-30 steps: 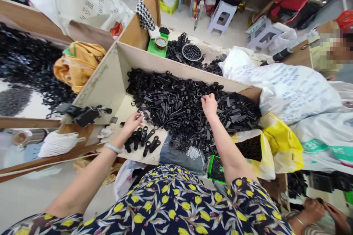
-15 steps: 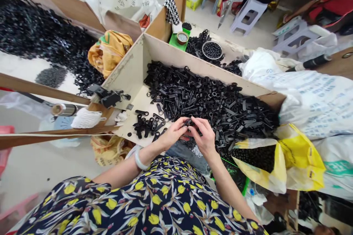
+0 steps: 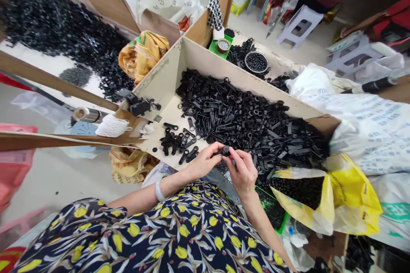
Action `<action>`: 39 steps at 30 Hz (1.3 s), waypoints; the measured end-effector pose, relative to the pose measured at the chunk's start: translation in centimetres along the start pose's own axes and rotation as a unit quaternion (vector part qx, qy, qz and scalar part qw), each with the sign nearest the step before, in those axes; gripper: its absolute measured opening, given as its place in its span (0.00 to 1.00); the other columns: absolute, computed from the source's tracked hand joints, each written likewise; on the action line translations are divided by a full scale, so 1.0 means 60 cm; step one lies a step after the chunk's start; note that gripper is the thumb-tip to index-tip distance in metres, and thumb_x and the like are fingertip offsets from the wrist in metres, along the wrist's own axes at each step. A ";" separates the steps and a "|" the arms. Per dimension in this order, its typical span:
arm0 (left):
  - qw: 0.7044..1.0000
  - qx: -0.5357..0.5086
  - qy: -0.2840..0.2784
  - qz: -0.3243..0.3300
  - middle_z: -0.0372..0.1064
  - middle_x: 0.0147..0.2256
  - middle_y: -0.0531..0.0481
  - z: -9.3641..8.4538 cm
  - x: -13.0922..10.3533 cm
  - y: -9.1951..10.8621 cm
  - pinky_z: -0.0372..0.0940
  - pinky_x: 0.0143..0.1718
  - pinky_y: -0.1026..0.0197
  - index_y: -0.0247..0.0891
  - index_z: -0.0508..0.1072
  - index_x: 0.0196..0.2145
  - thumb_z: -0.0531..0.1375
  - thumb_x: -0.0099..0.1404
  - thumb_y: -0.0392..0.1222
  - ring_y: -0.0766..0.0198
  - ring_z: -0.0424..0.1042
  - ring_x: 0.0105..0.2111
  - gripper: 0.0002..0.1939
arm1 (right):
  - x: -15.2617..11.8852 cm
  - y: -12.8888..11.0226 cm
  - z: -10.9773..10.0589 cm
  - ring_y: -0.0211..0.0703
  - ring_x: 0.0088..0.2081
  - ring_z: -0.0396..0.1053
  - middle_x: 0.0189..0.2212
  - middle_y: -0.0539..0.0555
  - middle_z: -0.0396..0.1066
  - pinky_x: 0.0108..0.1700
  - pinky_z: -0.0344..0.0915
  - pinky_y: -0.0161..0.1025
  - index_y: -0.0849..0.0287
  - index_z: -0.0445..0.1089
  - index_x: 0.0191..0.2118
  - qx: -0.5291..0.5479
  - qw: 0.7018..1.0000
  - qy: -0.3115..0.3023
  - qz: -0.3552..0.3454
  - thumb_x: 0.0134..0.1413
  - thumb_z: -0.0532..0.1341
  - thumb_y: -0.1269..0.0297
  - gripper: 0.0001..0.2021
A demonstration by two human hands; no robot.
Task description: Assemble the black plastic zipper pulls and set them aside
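Observation:
Between my two hands is a small black plastic part with a ribbed round end; its exact kind does not show. My left hand pinches it from the left, fingertips closed on its near end. From the other side my right hand grips it with thumb and fingers. Just beyond my hands lies a big heap of black plastic pieces, many long and flat with a ring at one end. A smaller cluster of similar ringed pieces lies left of my left hand on the pale tray floor.
A wooden partition bounds the heap at the back. Behind it stand a metal bowl of black round pieces and a green tray. A yellow plastic bag and white sacks crowd the right. A small black clamp-like device sits at the left corner.
My view has shifted, so the surroundings sit further right. My hands have turned the black part, and its ribbed end now shows between my fingers.

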State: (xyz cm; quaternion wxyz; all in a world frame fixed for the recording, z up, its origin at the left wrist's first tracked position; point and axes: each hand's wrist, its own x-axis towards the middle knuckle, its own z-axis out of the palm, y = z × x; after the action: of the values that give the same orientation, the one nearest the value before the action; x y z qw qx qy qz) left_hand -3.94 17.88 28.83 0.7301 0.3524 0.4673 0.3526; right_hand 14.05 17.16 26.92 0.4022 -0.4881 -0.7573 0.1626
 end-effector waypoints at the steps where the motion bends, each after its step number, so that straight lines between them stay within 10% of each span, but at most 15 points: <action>1: 1.000 -0.003 0.003 -0.005 0.73 0.48 0.47 0.001 -0.001 -0.002 0.69 0.47 0.58 0.40 0.71 0.50 0.58 0.69 0.40 0.59 0.71 0.48 0.13 | 0.000 -0.001 -0.001 0.45 0.40 0.77 0.42 0.57 0.76 0.43 0.79 0.42 0.44 0.72 0.64 -0.003 1.000 0.001 0.003 0.66 0.66 0.67 0.23; 16: 0.994 0.107 -0.004 0.016 0.60 0.27 0.59 -0.016 -0.015 -0.026 0.59 0.30 0.62 0.42 0.62 0.42 0.57 0.73 0.58 0.66 0.61 0.26 0.17 | -0.018 -0.014 -0.005 0.45 0.45 0.76 0.46 0.56 0.74 0.47 0.77 0.44 0.43 0.72 0.64 0.132 0.981 -0.106 0.094 0.67 0.64 0.65 0.22; 28: 0.967 0.230 0.008 0.110 0.69 0.38 0.50 -0.019 -0.053 -0.031 0.64 0.42 0.55 0.41 0.62 0.52 0.52 0.77 0.50 0.59 0.70 0.39 0.12 | -0.014 -0.040 0.023 0.45 0.46 0.73 0.44 0.54 0.75 0.46 0.72 0.42 0.47 0.81 0.53 0.294 0.910 -0.106 0.273 0.68 0.63 0.58 0.12; 39: 0.997 0.061 0.019 0.044 0.63 0.28 0.57 -0.028 -0.056 -0.038 0.57 0.28 0.62 0.41 0.62 0.48 0.53 0.76 0.60 0.67 0.60 0.24 0.18 | -0.013 -0.056 0.028 0.43 0.41 0.74 0.44 0.54 0.74 0.40 0.74 0.41 0.45 0.77 0.58 0.267 0.926 -0.123 0.238 0.68 0.63 0.59 0.15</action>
State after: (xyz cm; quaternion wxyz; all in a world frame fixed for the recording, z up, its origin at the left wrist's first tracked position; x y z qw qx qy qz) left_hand -6.14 14.20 27.85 0.6822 0.4095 0.4856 0.3621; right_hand 10.88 15.14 27.66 0.3708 -0.5043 -0.5909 0.5089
